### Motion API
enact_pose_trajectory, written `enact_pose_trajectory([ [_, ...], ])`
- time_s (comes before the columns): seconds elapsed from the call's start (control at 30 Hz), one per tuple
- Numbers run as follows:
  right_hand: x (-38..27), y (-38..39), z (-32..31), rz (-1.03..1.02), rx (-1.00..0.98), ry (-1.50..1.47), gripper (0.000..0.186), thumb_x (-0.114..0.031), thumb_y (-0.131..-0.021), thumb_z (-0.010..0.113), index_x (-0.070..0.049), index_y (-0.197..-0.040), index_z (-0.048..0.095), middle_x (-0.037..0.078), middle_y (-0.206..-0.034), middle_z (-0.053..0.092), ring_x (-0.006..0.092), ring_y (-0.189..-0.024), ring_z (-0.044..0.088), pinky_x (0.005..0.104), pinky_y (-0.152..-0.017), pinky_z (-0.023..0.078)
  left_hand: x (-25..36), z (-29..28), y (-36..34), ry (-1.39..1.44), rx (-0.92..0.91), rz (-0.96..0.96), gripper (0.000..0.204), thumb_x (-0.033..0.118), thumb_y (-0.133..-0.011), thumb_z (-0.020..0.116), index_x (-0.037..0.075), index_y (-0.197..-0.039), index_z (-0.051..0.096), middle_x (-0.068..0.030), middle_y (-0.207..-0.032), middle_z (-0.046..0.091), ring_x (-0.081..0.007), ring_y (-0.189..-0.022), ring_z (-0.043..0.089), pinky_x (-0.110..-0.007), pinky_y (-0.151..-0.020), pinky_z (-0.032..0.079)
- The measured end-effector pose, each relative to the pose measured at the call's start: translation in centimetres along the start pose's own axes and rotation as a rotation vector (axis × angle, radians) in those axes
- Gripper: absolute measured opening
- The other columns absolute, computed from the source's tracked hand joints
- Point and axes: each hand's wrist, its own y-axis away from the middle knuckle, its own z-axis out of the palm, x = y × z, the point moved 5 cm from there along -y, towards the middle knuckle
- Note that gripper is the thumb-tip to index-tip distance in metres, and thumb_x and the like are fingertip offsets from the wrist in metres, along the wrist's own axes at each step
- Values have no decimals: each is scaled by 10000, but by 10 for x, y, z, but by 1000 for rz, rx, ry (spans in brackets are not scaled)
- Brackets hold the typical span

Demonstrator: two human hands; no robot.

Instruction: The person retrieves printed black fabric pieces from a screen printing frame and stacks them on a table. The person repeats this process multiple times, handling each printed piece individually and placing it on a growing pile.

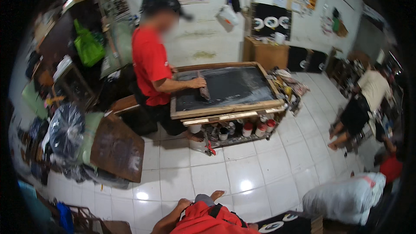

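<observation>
My left hand (184, 203) rests beside the grey cloth (203, 199) over my leg, below my red shirt (212, 221). Its fingers lie loosely there, with nothing visible in them. My right hand does not show; only a sliver of skin appears at the lower edge on that side. Ahead of me, a co-worker in a red shirt (149, 60) stands at a wood-framed printing screen (242, 82) on a stand. That person's hand holds a squeegee (203, 87) upright on the dark, smeared mesh.
Jars with red lids (261, 129) stand under the screen. At left are a brown board (118, 149) and a dark plastic bag (67, 128). A big pale sack (346, 197) lies at lower right, near black printed panels (281, 223). Another person (368, 93) bends over at far right.
</observation>
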Motion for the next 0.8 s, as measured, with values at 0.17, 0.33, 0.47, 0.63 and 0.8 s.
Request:
enact_pose_trajectory([
  [0.17, -53, 11, -14, 150, -11, -437, 268, -288, -792, 510, -153, -983, 640, 20, -1007, 628, 186, -911, 614, 334, -718, 512, 17, -8, 0, -63, 70, 27, 367, 396, -774, 581, 55, -670, 665, -89, -628, 629, -208, -573, 593, -344, -573, 474],
  [0.33, -43, -8, -28, 152, -72, -427, 253, -262, -799, 517, -115, -971, 630, 44, -943, 635, 204, -869, 619, 359, -691, 512, -5, 1, 24, 233, 247, -98, 364, 400, -745, 572, 57, -671, 667, -122, -636, 632, -222, -575, 601, -350, -590, 482],
  [0.47, 1, -23, -43, 174, -93, -456, 243, -241, -804, 523, -85, -962, 623, 63, -891, 640, 218, -835, 624, 378, -669, 512, -32, 37, 51, -476, 192, 253, 360, 436, -756, 580, 94, -727, 689, -88, -644, 649, -223, -594, 620, -354, -619, 500],
  [0.63, -48, -25, -82, 29, -29, -467, 254, -140, -855, 497, -38, -1081, 555, 103, -878, 644, 216, -732, 628, 311, -580, 504, -116, 103, 91, -291, -246, -252, 216, 356, -827, 522, 190, -848, 658, 23, -745, 661, -147, -658, 634, -290, -585, 489],
  [0.8, -109, 13, -75, -33, 41, -615, 318, -85, -812, 560, 24, -1110, 547, 131, -914, 638, 232, -764, 639, 351, -585, 501, -127, 99, 114, -659, -256, 42, 273, 284, -843, 530, 222, -1093, 619, 30, -815, 667, -140, -636, 628, -304, -589, 506],
])
